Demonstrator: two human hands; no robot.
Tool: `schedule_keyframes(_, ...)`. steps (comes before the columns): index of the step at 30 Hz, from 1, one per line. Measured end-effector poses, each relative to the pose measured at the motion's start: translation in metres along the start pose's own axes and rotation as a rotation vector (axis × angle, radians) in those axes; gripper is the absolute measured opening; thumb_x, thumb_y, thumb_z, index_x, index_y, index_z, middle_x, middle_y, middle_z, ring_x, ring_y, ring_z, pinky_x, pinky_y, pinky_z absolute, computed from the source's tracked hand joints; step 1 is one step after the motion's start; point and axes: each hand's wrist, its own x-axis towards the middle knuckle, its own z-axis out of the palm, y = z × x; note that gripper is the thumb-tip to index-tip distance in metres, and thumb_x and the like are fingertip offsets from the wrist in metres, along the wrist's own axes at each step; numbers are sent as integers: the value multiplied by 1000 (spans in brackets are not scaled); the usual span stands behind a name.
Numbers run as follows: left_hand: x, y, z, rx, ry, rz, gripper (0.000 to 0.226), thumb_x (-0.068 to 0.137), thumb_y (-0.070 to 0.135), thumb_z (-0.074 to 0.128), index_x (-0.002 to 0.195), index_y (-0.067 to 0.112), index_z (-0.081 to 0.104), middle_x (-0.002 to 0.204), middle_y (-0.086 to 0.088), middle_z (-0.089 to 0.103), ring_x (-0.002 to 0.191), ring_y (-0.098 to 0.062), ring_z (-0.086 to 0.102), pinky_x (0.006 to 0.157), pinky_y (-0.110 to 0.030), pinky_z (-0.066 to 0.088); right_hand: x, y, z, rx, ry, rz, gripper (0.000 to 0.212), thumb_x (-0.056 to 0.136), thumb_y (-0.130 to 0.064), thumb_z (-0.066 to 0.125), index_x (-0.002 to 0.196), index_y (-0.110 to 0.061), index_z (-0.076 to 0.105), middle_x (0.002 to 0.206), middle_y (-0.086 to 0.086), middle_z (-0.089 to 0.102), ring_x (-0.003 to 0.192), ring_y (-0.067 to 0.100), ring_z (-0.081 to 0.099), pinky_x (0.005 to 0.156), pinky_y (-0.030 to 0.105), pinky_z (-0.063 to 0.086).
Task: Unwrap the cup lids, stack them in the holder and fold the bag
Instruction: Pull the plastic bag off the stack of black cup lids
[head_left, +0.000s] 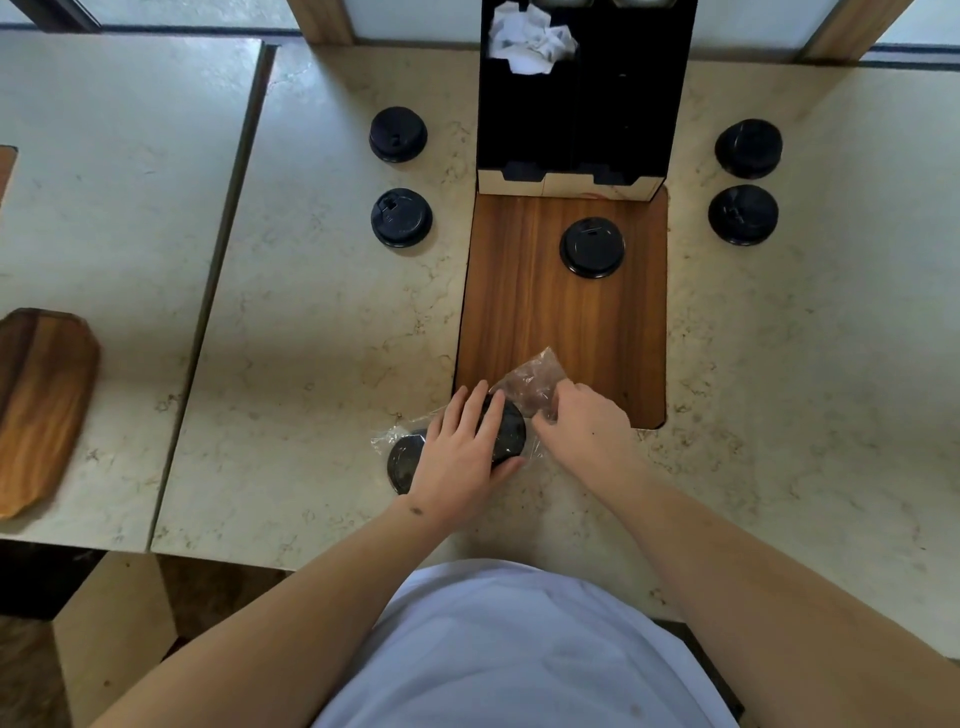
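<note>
Marble counter (322, 322) carries black lids at ten and two o'clock, one on the wooden board (519, 322) below the holder (535, 119) at twelve; at six the left hand (462, 452) presses flat, fingers straight, on bagged lids (509, 431), the right hand (582, 421) pinching the plastic bag (535, 382)

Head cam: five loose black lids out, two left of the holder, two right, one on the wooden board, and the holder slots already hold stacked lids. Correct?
Not quite. The head view shows the holder with only crumpled white paper in it, no stacked lids. The rest stands: two lids left, two right, one on the wooden board.
</note>
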Motion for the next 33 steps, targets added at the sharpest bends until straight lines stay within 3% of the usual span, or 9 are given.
schedule_keyframes(5, 0, 1, -3, -15, 4, -4, 80, 94, 62, 39, 155, 11, 35, 161, -16, 37, 147, -39, 35, 113, -54, 38, 8, -1, -4, -63, -20, -61, 12, 94, -31, 56, 87, -21, 60, 78, -5, 58, 70, 16, 61, 55, 29, 44)
schedule_keyframes(13, 4, -3, -4, -80, 46, -26, 75, 91, 56, 59, 150, 15, 39, 155, -11, 43, 140, -34, 41, 110, -52, 42, 13, 41, -36, 332, 61, -1, 16, 92, -23, 69, 79, -29, 61, 73, -15, 64, 66, 1, 61, 57, 13, 40)
schedule_keyframes(15, 7, -5, -6, -97, 46, -8, 74, 89, 53, 63, 148, 17, 38, 153, -10, 44, 138, -33, 42, 108, -52, 43, 18, 52, -41, 365, 73, 48, 18, 92, -23, 68, 78, -30, 61, 75, -13, 65, 70, 4, 61, 59, 16, 41)
schedule_keyframes(19, 11, -13, -11, -151, 27, 7, 78, 86, 48, 70, 149, 19, 34, 156, -7, 39, 141, -31, 37, 112, -50, 43, 24, 72, -40, 374, 14, 176, 13, 95, -22, 66, 84, -27, 61, 83, -5, 65, 81, 16, 65, 64, 26, 47)
schedule_keyframes(21, 11, -17, -12, -174, 24, 10, 83, 85, 52, 70, 152, 21, 30, 157, -6, 36, 143, -30, 35, 114, -50, 41, 19, 73, -40, 310, 27, 198, 10, 93, -23, 68, 101, -20, 63, 95, -2, 65, 80, 14, 62, 67, 27, 49)
schedule_keyframes(23, 10, -21, -13, -164, 15, 21, 93, 81, 63, 68, 154, 25, 24, 159, -6, 33, 144, -29, 33, 116, -51, 36, 9, 66, -40, 246, 214, 106, 27, 91, -21, 72, 114, -15, 60, 100, -2, 56, 73, 3, 52, 62, 17, 41)
schedule_keyframes(26, 5, -29, -12, -93, 10, -14, 112, 68, 76, 68, 156, 29, 17, 160, -5, 31, 145, -31, 29, 118, -54, 28, -9, 40, -45, 252, 401, -222, 17, 90, -7, 68, 106, -9, 63, 96, -2, 54, 69, 4, 50, 62, 14, 42)
schedule_keyframes(29, -4, -42, -8, -21, 3, -94, 123, 58, 79, 69, 156, 27, 16, 156, -6, 37, 143, -34, 32, 118, -59, 27, -18, 22, -42, 209, 274, -314, 18, 94, -9, 61, 111, -7, 65, 101, 3, 62, 86, 14, 61, 72, 21, 52)
schedule_keyframes(33, -10, -47, -5, 15, -33, -204, 117, 60, 75, 72, 153, 24, 23, 148, -6, 44, 136, -35, 38, 115, -59, 29, -2, 14, -37, 258, -70, 49, 45, 99, -15, 56, 142, -6, 47, 130, 9, 59, 110, 22, 61, 91, 31, 51)
